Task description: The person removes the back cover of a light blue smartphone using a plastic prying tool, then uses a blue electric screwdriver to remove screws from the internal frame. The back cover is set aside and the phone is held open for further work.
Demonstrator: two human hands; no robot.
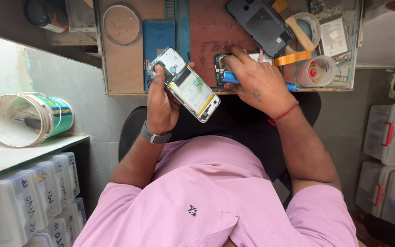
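Observation:
My left hand (161,107), with a grey watch on the wrist, holds an opened phone (188,87) tilted above the desk edge; its white frame, battery and inner parts face up. My right hand (257,82), with a red thread at the wrist, grips a blue screwdriver (229,77) that runs under the palm. Its fingertips rest on a small phone board (222,64) lying on the reddish mat (206,36). The two hands are close together but apart.
On the wooden worktop (124,68) lie a dark phone back cover (259,25), a blue phone cover (158,36), a tape roll (307,27) and a plastic cup (316,71). A white bucket (28,119) stands on a shelf at left. Plastic storage boxes (389,132) sit at both sides.

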